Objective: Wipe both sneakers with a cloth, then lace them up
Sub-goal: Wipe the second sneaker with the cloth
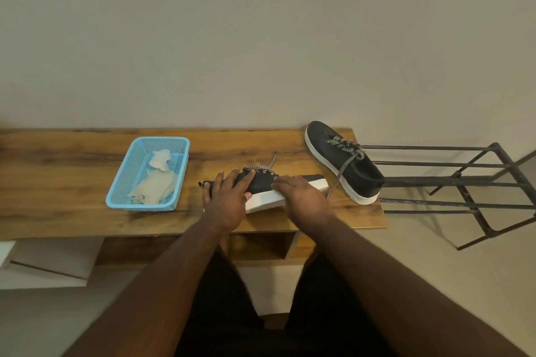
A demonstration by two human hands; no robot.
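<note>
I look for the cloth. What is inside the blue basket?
Inside the basket lie two crumpled cloths: a small white cloth at the far end and a larger beige cloth nearer. They cover part of the basket floor, so anything beneath them cannot be seen.
</note>
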